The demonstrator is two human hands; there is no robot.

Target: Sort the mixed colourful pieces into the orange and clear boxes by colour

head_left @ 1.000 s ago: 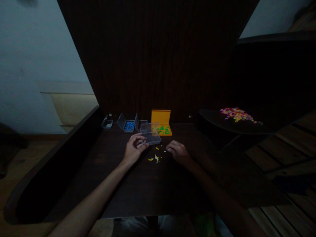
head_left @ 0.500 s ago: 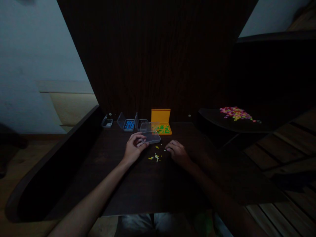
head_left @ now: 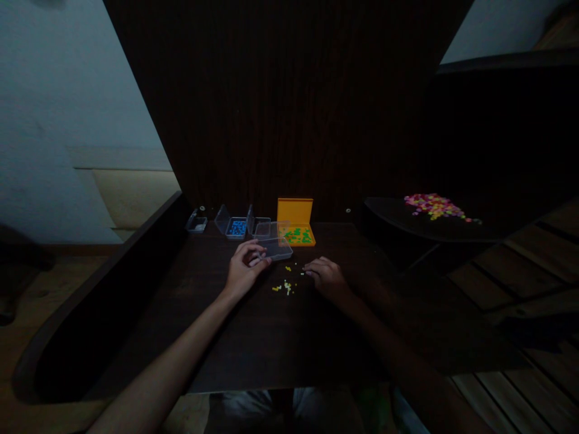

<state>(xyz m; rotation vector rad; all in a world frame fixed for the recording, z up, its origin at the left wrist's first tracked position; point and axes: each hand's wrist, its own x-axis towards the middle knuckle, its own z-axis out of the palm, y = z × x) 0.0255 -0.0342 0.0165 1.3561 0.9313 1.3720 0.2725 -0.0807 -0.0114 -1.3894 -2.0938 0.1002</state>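
My left hand [head_left: 244,265] grips a clear plastic box [head_left: 279,248] by its left end and holds it tilted over the dark table. My right hand [head_left: 325,274] rests at the table to the right, its fingers pinched together beside a few tiny pale pieces [head_left: 303,273]. Whether something small sits between those fingertips is too dim to make out. Between the hands lie scattered small yellow and whitish pieces [head_left: 287,287]. Behind the clear box stands an open orange case [head_left: 295,211] with green pieces [head_left: 296,235] in it.
Left of the orange case are an open clear box with blue pieces [head_left: 236,228], another clear box [head_left: 263,227] and a smaller box with white contents [head_left: 197,225]. A heap of pink, red and yellow pieces [head_left: 434,206] lies on the side shelf [head_left: 393,214]. A raised panel [head_left: 104,289] borders the left side.
My left hand and the clear box have shifted very slightly left. My right hand stays almost in place, and the scattered pieces look the same.
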